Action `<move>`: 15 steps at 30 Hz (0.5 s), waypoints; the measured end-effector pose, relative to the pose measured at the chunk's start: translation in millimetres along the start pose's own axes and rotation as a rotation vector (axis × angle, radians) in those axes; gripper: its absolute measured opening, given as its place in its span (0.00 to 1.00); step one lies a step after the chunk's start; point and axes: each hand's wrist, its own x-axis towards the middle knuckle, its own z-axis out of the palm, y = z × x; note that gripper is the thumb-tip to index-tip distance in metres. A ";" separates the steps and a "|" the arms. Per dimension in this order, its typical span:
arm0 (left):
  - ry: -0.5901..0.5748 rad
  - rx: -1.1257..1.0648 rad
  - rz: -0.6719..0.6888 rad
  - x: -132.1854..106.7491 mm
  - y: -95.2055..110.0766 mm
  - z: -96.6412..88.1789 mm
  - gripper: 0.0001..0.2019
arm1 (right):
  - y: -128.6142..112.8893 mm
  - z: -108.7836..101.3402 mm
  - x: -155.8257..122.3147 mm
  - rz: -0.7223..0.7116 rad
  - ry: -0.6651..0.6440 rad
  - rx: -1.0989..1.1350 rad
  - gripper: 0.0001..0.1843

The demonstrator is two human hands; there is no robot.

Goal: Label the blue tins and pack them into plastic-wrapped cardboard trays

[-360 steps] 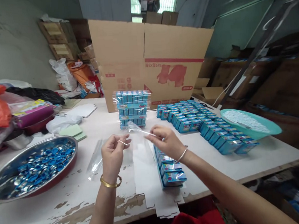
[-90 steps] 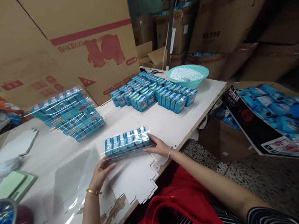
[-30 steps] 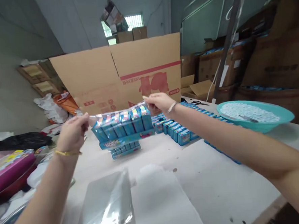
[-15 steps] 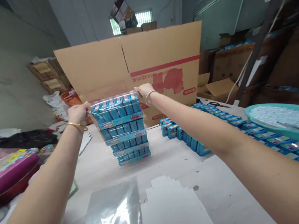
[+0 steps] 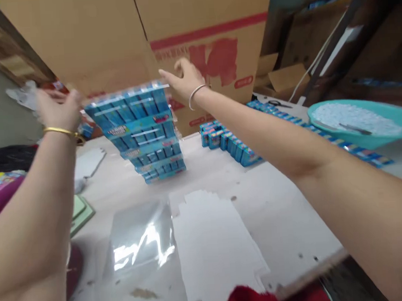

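A stack of blue display packs point(image 5: 142, 138) stands on the table in front of me, several layers high and slightly uneven. Each layer holds a row of small blue boxes, and clear film glints around them. My left hand point(image 5: 58, 108), smeared by motion, is left of the stack's top, thumb and fingers apart, with a gap to the packs. On the other side, my right hand point(image 5: 185, 81) hovers by the top right corner, fingers spread and nothing in them. Nearer to me lie clear plastic sheets point(image 5: 141, 238) and a pile of white card blanks point(image 5: 216, 240).
Behind the stack rises a large cardboard carton point(image 5: 113, 51). Rows of small blue boxes point(image 5: 233, 146) stand to the right, near a teal basin point(image 5: 391, 136) of pale pieces. Scissors point(image 5: 279, 103) lie farther back. A light green object point(image 5: 80, 214) sits at the left.
Both hands have let go of the top pack's film and moved apart, the left one outward to the left. The view has tilted down. The stack still stands on the table.
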 end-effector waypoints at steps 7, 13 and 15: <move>-0.993 -0.179 0.573 -276.3 34.2 -67.2 0.15 | 62.7 -73.5 -268.8 -0.288 -0.634 -0.205 0.20; -1.339 -0.183 0.418 -484.6 20.2 -93.8 0.37 | 85.4 -105.1 -452.6 -0.063 -0.903 -0.204 0.49; -1.302 -0.195 0.380 -504.8 21.4 -99.2 0.33 | 81.7 -108.4 -471.9 -0.036 -0.930 -0.213 0.55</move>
